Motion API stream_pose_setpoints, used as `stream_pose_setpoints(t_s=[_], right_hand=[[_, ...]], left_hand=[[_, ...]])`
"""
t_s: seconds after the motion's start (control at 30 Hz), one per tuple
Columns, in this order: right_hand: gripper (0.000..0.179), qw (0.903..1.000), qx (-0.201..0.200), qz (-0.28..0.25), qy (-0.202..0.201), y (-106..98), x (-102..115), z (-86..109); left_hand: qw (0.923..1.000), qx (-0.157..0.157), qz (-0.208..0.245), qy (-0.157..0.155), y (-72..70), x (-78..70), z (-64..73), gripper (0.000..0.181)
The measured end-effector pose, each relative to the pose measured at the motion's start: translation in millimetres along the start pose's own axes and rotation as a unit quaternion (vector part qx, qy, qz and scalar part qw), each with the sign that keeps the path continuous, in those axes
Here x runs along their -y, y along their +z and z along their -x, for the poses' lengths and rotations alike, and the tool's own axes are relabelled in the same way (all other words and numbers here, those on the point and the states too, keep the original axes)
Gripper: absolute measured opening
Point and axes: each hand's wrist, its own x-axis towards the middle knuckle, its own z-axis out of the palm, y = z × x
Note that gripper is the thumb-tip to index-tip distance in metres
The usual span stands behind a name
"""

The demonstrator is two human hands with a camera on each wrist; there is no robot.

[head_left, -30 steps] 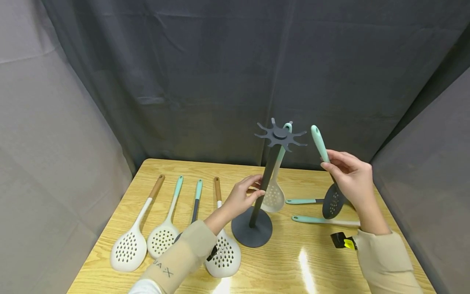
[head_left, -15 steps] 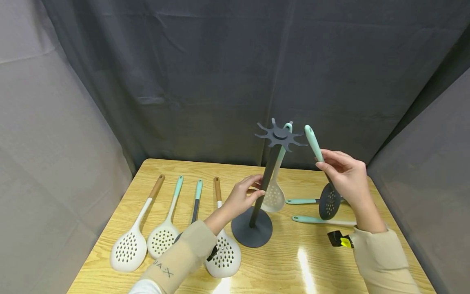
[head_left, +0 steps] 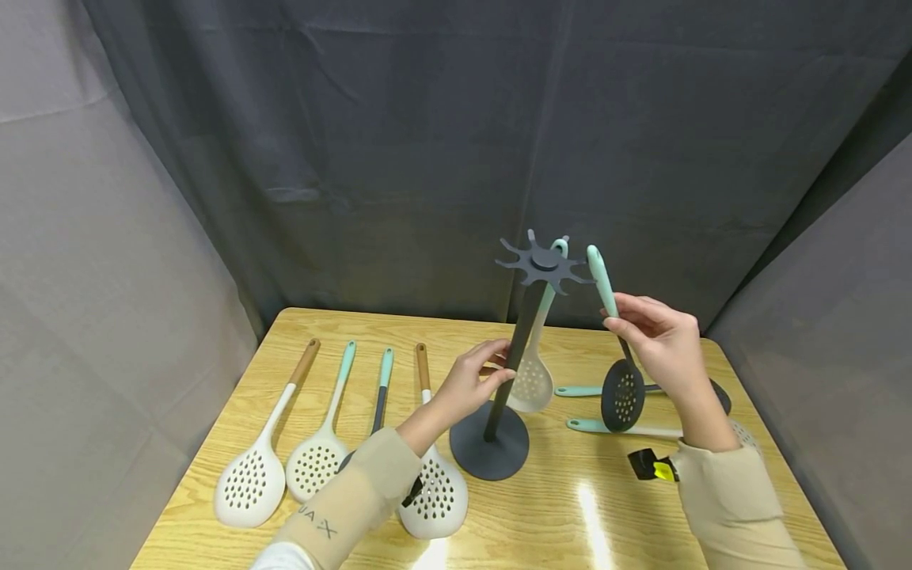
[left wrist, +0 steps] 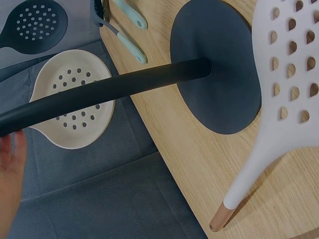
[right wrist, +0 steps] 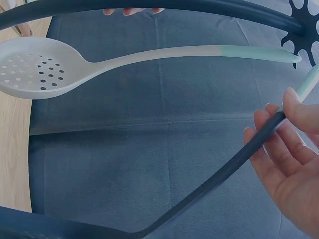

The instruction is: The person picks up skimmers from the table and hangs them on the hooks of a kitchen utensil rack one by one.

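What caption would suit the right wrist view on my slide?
Right hand holding a mint-handled dark skimmer near a pale skimmer that hangs from the rack.

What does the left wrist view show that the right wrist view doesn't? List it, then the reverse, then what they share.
Only left wrist: the base, two mint handles on the table.
Only right wrist: the hooks, the right hand.
Both: the table, the pole, the pale skimmer and part of the left hand.
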Motion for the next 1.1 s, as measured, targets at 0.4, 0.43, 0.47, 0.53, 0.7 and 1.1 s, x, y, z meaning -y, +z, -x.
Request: stream_pose_setpoints(t_s=[0.4,0.43,0.47,0.53,0.7,1.1], right_hand=[[0.03,0.9993,0.032,-0.016,-0.014,-1,-3,-2.3],[0.03,0.9991,0.035,-0.018,-0.013,-1,-3,-2.3],[0.029,0.999,0.039,-0.019,-0.013,0,-3,-2.3],[0.029,0.9986,0.045,-0.023,-0.012,1,-4,-2.2],[0.03,0.9982,0.043,-0.042,-0.005,5,-4,-1.8],[0.03,0.9969,0.028,-0.073,-0.001,15,-6,2.3]], left_hand=[[0.9999,-0.009,0.005,0.004,4.8,19.3,0.5,0.038],[0.9999,-0.008,0.005,0.006,4.7,19.2,0.5,0.038],[0.9999,-0.008,0.006,0.007,4.6,19.0,0.5,0.038],[0.9999,-0.008,0.008,0.007,4.4,19.1,0.6,0.038],[0.9999,-0.01,0.008,0.007,4.8,19.5,0.5,0.038],[1.0,-0.001,0.005,0.004,-3.5,-11.7,0.5,0.035]])
